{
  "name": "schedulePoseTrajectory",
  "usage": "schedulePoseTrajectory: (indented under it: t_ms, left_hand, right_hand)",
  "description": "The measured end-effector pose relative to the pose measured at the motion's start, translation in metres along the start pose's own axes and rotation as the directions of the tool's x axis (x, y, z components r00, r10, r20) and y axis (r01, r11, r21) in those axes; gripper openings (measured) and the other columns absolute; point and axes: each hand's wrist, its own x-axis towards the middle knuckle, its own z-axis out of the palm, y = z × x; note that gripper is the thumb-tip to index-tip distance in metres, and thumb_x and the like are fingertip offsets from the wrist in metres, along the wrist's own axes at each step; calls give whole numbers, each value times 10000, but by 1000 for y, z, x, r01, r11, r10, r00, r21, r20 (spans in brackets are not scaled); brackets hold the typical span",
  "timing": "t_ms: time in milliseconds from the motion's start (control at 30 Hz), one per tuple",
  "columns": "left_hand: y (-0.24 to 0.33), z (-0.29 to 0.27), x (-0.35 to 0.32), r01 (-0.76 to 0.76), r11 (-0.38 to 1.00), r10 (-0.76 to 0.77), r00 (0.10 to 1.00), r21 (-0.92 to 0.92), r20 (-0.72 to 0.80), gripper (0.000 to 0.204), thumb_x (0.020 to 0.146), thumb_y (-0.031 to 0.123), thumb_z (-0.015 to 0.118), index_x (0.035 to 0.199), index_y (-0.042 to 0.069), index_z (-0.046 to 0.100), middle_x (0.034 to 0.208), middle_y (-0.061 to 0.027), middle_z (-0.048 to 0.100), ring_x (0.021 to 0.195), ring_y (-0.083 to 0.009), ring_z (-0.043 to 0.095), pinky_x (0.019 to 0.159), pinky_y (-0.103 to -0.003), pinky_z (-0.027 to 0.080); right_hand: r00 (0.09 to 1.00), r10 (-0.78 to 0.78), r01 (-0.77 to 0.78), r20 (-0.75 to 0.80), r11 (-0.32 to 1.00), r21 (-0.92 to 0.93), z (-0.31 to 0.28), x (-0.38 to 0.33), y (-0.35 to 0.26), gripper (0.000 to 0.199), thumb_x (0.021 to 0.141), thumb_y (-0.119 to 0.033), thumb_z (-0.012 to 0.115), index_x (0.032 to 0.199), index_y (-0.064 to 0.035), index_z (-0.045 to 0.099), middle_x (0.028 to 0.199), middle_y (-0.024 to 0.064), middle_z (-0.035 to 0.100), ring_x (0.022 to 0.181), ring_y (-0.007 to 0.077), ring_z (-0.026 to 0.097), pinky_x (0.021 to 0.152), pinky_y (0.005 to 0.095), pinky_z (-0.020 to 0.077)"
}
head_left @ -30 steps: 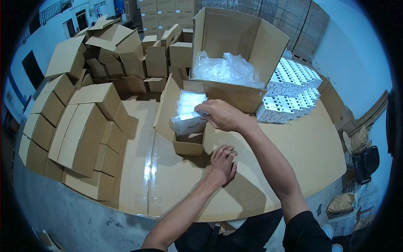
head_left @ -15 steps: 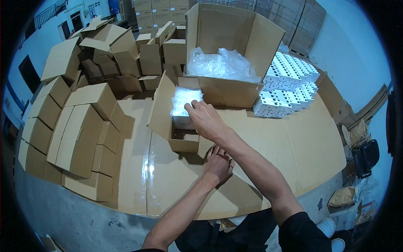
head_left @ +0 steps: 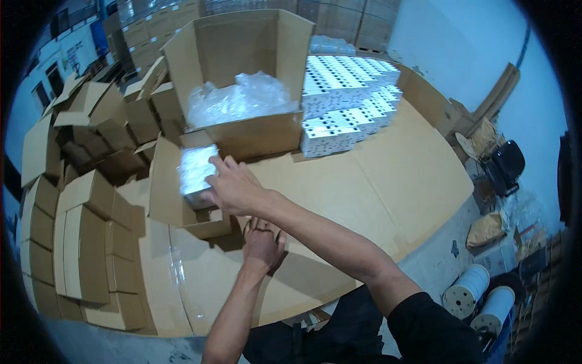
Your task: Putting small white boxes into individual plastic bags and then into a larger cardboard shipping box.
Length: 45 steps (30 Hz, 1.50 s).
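Note:
A small cardboard carton (head_left: 162, 182) stands with its flaps up on the cardboard-covered table. Inside it sits a white box in shiny clear wrap (head_left: 197, 167), its top showing above the near side. My right hand (head_left: 236, 185) reaches over the carton with bent fingers against the right part of the wrapped box; its fingertips are partly hidden. Below it, my left hand (head_left: 262, 247) rests on the table by the carton's near right corner. Its fingers are stretched forward and slightly apart, with nothing visible in them.
Behind the carton stands a large open box (head_left: 251, 138) with clear plastic wrap (head_left: 239, 100) inside. Stacked white boxes (head_left: 330, 136) stand right of it. Folded cartons (head_left: 88, 252) are piled at the left, and open cartons (head_left: 91, 109) lie behind them. Cable spools (head_left: 467, 291) sit on the floor at right.
The whole view has swung to the right, so the table and boxes appear further left. My right hand remains at the wrapped box, and my left hand stays beside the carton.

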Motion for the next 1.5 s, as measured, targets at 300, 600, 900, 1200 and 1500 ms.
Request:
schedulePoseTrajectory:
  t_ms: [300, 600, 900, 1200, 1500]
  left_hand:
    - [37, -21, 19, 19, 992, -18, 1000, -125, 8, 255, 855, 70, 652, 1105, 24, 649, 1222, -152, 603, 1199, -362, 543, 1061, -468, 409]
    - [40, -23, 17, 29, 998, -30, 999, -49, -19, 255, 842, 49, 656, 1096, 35, 641, 1215, -132, 605, 1207, -332, 542, 1060, -464, 409]
    - [29, -11, 22, 12, 998, -15, 998, -62, -56, 225, 798, 22, 659, 1022, 40, 653, 1142, -122, 627, 1131, -331, 574, 1012, -454, 441]
    - [27, -9, 27, 30, 997, -34, 997, -70, -66, 215, 796, 6, 647, 1010, 32, 658, 1126, -120, 630, 1121, -325, 576, 997, -451, 450]
    - [31, -9, 25, 33, 997, -38, 997, -70, -72, 197, 803, 4, 648, 999, 25, 659, 1129, -125, 625, 1127, -325, 572, 1000, -448, 451]
  right_hand:
    - [963, 54, -124, 265, 959, 253, -64, -92, 118, 343, 973, -295, 606, 1171, -26, 684, 1161, 233, 669, 1100, 382, 640, 962, 460, 499]
    - [937, 267, -237, -224, 959, 153, -159, -137, 285, 164, 880, -97, 638, 1011, -39, 718, 838, 129, 723, 721, 263, 693, 690, 366, 548]
    - [723, 419, -512, -549, 859, -20, -183, -104, 389, 530, 854, -65, 658, 1363, -178, 563, 1136, 163, 602, 1038, 308, 660, 862, 438, 537]
    - [705, 457, -530, -542, 847, 25, -174, -92, 390, 489, 803, -15, 702, 1247, -145, 542, 1327, 184, 482, 1118, 429, 597, 936, 489, 524]
    - [727, 416, -493, -546, 870, 7, -168, -119, 388, 421, 787, 74, 650, 1172, -79, 577, 1178, 161, 603, 1092, 407, 600, 914, 482, 511]
